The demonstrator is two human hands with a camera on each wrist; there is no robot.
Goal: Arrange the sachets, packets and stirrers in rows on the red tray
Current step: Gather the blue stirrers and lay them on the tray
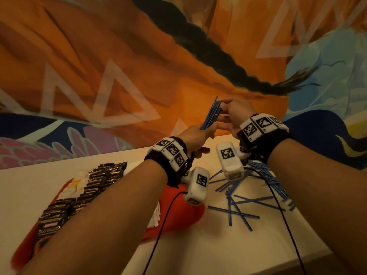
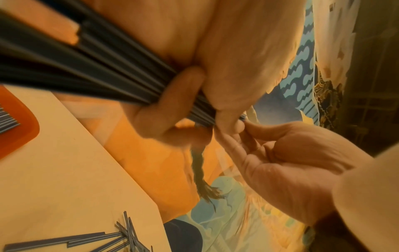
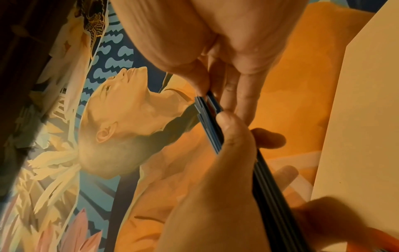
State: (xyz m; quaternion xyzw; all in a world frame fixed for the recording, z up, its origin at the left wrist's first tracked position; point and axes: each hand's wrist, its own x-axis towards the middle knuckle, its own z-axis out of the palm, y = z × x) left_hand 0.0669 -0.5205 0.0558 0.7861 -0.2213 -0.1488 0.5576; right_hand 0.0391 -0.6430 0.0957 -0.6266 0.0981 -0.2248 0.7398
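Both hands are raised above the table with a bundle of blue stirrers [image 1: 211, 114] between them. My left hand [image 1: 205, 129] grips the bundle's lower half, thumb across it [image 3: 228, 136]. My right hand [image 1: 224, 110] pinches the upper ends [image 3: 208, 104] between thumb and fingers. The red tray [image 1: 178, 213] lies below my left wrist. Rows of black sachets [image 1: 89, 185] cover its left side, with pale sachets [image 1: 78, 184] beside them and white packets [image 1: 156, 215] near the middle. A few stirrers [image 2: 7, 121] lie on a tray corner [image 2: 23, 129].
Several loose blue stirrers [image 1: 246, 197] lie scattered on the pale table [image 1: 208, 245] to the right of the tray, under my right wrist. A painted wall [image 1: 119, 66] stands right behind the table's far edge. Black cables [image 1: 158, 235] hang from both wrist cameras.
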